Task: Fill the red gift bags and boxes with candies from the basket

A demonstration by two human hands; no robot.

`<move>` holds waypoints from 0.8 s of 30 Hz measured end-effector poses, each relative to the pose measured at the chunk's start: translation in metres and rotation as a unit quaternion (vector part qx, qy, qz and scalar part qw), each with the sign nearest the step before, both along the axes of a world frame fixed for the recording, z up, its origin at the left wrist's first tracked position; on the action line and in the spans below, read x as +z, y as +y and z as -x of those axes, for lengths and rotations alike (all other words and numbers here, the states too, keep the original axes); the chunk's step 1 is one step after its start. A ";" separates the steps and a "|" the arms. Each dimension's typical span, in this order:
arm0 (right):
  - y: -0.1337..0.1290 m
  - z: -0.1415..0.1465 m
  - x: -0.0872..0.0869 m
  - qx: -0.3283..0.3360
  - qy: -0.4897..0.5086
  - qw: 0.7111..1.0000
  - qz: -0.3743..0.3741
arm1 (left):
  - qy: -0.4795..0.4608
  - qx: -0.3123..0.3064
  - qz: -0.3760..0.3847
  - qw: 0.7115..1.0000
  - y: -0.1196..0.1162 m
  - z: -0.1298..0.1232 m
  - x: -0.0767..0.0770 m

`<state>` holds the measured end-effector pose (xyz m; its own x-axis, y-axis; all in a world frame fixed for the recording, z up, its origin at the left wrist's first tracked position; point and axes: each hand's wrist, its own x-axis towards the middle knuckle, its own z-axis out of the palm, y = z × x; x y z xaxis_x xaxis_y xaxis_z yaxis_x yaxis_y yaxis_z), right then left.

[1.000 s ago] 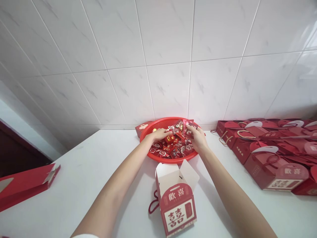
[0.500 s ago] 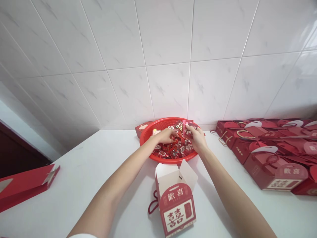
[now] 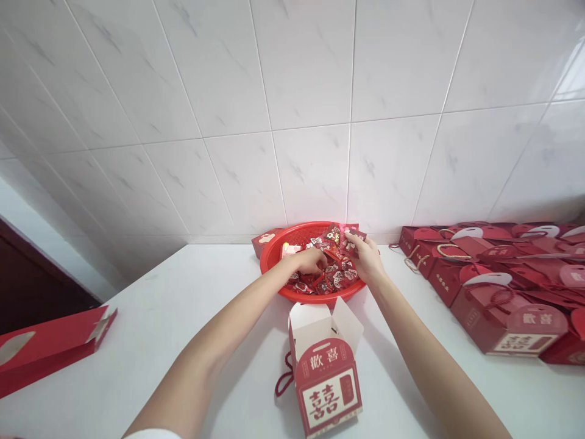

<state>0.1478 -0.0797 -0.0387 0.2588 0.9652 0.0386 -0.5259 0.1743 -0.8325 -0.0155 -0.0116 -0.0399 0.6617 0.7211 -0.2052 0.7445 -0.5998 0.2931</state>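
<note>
A red plastic basket [image 3: 315,299] stands by the wall, filled with small wrapped candies [image 3: 340,277]. Inside it, my left hand [image 3: 311,261] reaches down among the candies with its fingers curled; its fingertips are hidden, so what they grip cannot be made out. At the basket's right side my right hand [image 3: 364,253] pinches red candy packets [image 3: 351,235] between thumb and fingers. In front of the basket, a red and white gift box [image 3: 328,384] stands with its top flaps open and a dark red cord at its left.
Rows of closed red gift boxes [image 3: 503,292] with cord handles fill the right side of the white table [image 3: 173,292]. A flat red carton [image 3: 50,347] lies at the left edge. Behind the basket is a small red box [image 3: 264,240], against the tiled wall.
My left hand has moved slightly down and deeper into the candies. My right hand still holds the packets at nearly the same place. The view has tilted a little.
</note>
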 end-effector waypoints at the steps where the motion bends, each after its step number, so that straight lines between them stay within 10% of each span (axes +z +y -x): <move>1: -0.001 -0.001 0.002 0.002 0.000 1.000 -0.001 | -0.019 0.010 -0.004 1.000 -0.001 0.003 0.004; 12: -0.041 -0.012 0.052 0.078 -0.072 0.993 -0.047 | -0.398 0.088 0.046 0.912 -0.071 0.031 0.044; 19: -0.077 -0.015 0.070 0.156 -0.200 0.958 -0.132 | -0.225 0.017 0.041 0.973 -0.138 0.043 0.069; 24: -0.101 -0.013 0.076 0.176 -0.317 0.920 -0.148 | -0.065 0.086 -0.032 0.994 -0.174 0.058 0.071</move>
<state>0.1612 -0.1811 0.0373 -0.2329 0.9082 0.3478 -0.0178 0.3536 -0.9352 -0.0733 -0.1860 0.0311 0.5455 0.8346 -0.0766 0.7958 -0.4872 0.3595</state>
